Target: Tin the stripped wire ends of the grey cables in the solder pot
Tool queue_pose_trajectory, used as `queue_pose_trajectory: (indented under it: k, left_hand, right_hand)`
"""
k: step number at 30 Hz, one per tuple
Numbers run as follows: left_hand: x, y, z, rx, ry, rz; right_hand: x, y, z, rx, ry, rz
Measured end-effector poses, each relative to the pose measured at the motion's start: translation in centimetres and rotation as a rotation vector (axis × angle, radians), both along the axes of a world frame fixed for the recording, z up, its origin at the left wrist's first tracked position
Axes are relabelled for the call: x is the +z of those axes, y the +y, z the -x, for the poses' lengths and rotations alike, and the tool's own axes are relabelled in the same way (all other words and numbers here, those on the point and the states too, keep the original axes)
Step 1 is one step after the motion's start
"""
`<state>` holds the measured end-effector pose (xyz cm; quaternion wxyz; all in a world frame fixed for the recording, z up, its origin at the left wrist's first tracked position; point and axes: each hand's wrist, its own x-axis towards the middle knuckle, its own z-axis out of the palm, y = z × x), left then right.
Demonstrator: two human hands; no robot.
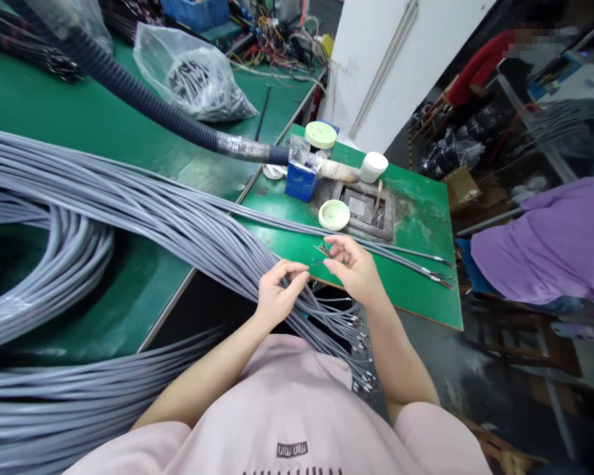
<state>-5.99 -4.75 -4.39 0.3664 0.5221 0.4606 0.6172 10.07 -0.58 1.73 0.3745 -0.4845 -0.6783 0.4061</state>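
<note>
My left hand (282, 290) is closed in a pinch, with a thin dark wire (317, 264) running from its fingertips towards my right thumb. My right hand (354, 267) is curled just beside it, and a small fan of stripped thin wires (321, 249) in red, white and dark colours shows at its fingers. Part of the grip is hidden behind the fingers. Under and beside both hands passes a thick bundle of grey cables (178, 211). Several cable ends (359, 336) with bared wires hang below my right forearm, and a few others (438, 277) lie on the green board.
A soldering pot (359, 206) sits in a dirty metal frame beyond my hands. Near it are a pale green lid (334, 215), a white cup (373, 167) and a blue box (301, 179) with a dark extraction hose (168, 115). A person in purple (549, 244) is at right.
</note>
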Motion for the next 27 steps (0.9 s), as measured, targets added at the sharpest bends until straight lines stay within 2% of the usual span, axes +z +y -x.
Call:
queue_pose_trajectory:
  k: [4, 8, 17, 27]
  left_hand:
    - [1.4, -0.2, -0.4, -0.051, -0.080, 0.095]
    - [2.2, -0.4, -0.8, -0.044, -0.110, 0.091]
    - [1.7, -0.5, -1.4, 0.000, -0.099, 0.038]
    - [1.4, 0.3, -1.5, 0.039, -0.146, 0.145]
  right_hand:
    - [-0.5, -0.9, 0.9, 0.003, -0.015, 0.002]
    - [-0.9, -1.5, 1.5, -0.011, -0.024, 0.035]
    - [-1.5, -1.8, 1.4, -0.011, -0.008, 0.050]
    - [-1.8, -1.7, 1.6, -0.012, -0.004, 0.037]
